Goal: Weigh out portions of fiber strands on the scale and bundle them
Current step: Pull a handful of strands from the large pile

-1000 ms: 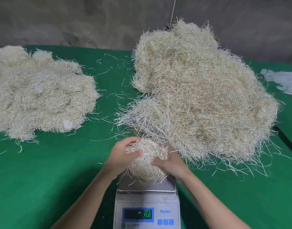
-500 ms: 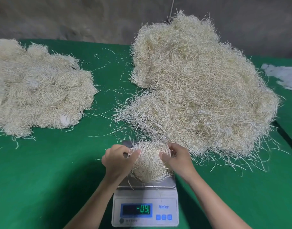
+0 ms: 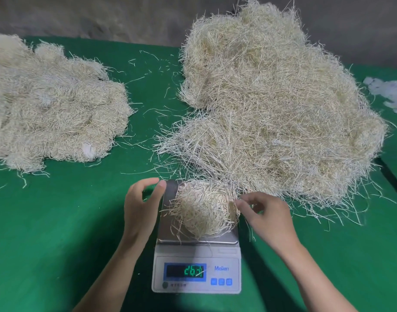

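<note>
A round portion of fiber strands is lying on the scale, which is sitting at the near edge of the table. The left hand is hovering just left of it, fingers loosely curled, holding nothing and not touching the strands. The right hand is touching the portion's right rim with its fingertips. I cannot tell whether they are pinching strands. A big heap is lying toward the far right corner.
</note>
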`<state>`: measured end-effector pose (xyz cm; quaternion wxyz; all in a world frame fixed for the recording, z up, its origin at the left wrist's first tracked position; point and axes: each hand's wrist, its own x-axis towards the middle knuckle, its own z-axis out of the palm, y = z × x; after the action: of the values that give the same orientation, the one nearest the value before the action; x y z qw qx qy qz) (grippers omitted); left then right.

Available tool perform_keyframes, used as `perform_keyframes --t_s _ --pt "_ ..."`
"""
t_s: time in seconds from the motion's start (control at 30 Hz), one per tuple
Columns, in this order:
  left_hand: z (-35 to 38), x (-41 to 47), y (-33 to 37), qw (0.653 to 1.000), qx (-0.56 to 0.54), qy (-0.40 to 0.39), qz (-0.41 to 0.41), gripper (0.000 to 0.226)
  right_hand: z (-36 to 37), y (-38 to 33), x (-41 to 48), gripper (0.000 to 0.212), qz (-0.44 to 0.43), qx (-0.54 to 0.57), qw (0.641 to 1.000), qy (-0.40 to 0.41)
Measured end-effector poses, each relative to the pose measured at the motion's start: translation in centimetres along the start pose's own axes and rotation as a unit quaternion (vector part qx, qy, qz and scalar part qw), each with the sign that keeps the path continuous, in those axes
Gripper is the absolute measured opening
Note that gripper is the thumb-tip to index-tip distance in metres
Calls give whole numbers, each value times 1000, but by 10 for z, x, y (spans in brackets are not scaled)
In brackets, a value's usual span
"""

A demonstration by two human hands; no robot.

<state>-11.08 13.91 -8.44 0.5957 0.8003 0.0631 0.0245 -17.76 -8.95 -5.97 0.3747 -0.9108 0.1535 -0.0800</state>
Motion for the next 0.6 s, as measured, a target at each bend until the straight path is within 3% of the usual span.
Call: perform_keyframes --t_s 0.13,0.37,0.6 --pt "-3 -2 15 998 -12 41 38 26 -11 -15 -3 11 -92 -22 993 64" --pt "-5 -7 33 992 -22 74 101 51 -13 -23 0 41 -130 -38 991 20" --pt "-4 -8 40 989 -25 76 123 45 -16 -25 -1 50 -149 -5 989 7"
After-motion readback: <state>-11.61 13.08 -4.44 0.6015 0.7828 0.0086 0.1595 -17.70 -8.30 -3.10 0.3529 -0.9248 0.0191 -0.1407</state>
